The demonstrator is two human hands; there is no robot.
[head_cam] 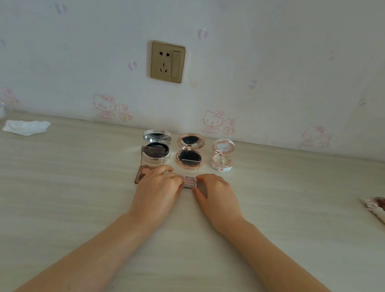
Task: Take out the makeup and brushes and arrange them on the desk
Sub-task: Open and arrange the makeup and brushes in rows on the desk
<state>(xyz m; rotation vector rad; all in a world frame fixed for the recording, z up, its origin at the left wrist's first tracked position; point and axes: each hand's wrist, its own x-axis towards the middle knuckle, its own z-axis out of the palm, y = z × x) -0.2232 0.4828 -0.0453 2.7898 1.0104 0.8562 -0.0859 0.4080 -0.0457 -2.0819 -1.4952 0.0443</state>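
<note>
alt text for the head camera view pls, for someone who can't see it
Both hands, left hand and right hand, hold a small pink glitter palette between them on a pale desk. Behind it three open round compacts stand in a row by the wall, and a brown palette lies at the left.

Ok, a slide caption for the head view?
Both hands set a small glitter palette before three open compacts.

A home bedroom, at a dressing desk: cartoon-kitten wallpaper (105, 106) covers the far wall around a gold wall socket (166, 62), and opened makeup compacts (189, 154) stand on the pale wood-grain desk (56, 188).
</note>
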